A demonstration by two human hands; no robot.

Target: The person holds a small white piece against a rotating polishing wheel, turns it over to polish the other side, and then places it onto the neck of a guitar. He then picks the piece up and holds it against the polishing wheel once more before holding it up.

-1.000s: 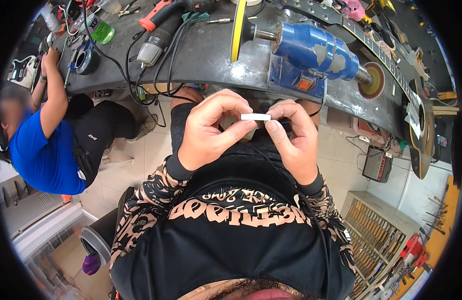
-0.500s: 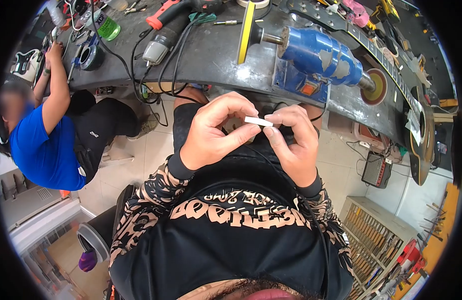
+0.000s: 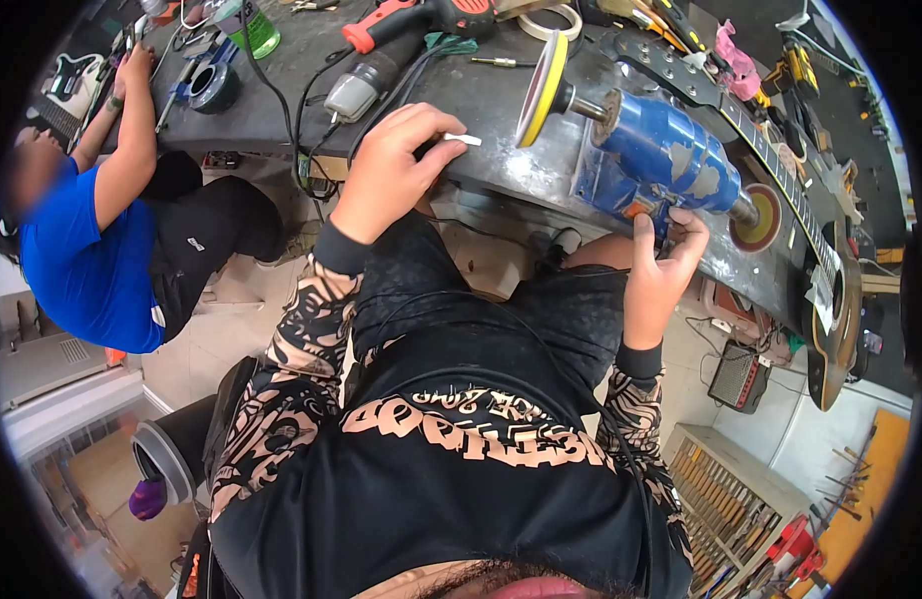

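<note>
My left hand (image 3: 401,165) is closed over the front edge of the workbench, pinching a small white bar (image 3: 467,140) about the size of a guitar nut between thumb and fingers. The bar's free end points right, toward a yellow-rimmed sanding disc (image 3: 543,90) on the left spindle of a blue bench grinder (image 3: 670,140). At the front of the grinder's base, my right hand (image 3: 665,265) has its thumb and fingers apart, with the fingertips right at the orange switch (image 3: 635,210). A second disc (image 3: 757,218) is on the grinder's right spindle.
A red and black power tool (image 3: 421,25), a grey-bodied tool (image 3: 359,92) with cables and a tape roll (image 3: 551,20) lie on the workbench (image 3: 481,100). An electric guitar (image 3: 830,329) leans at the right. A co-worker in a blue shirt (image 3: 86,270) sits at the left.
My hands have parted. The left carried the white bar up and forward to the bench edge; the right let go of the bar and moved to the grinder's switch. The view shifted slightly.
</note>
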